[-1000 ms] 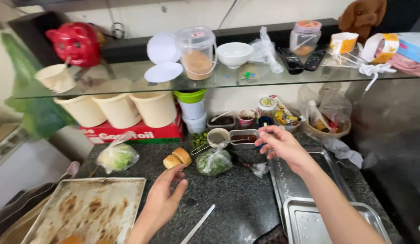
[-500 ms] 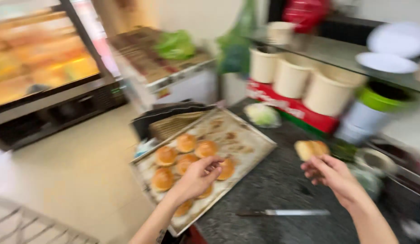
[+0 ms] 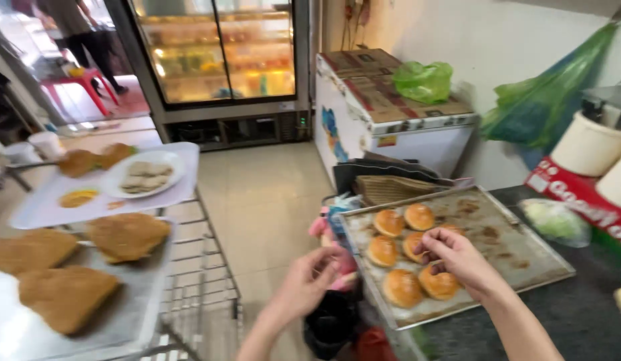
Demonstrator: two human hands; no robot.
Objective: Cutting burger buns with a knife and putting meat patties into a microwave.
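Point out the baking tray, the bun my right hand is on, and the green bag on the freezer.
baking tray [image 3: 524, 257], head view, bare right part
bun [image 3: 438, 283], head view, top crust
green bag [image 3: 424, 80], head view, middle

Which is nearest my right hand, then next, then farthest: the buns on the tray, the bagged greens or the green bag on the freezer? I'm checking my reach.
1. Buns: under the right hand, fingers on them.
2. Bagged greens: on the counter, right of the tray.
3. Green bag: atop the white freezer, farthest.

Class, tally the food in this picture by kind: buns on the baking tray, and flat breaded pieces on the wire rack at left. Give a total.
Buns on the tray: 6
Breaded pieces on the rack: 3
Total: 9
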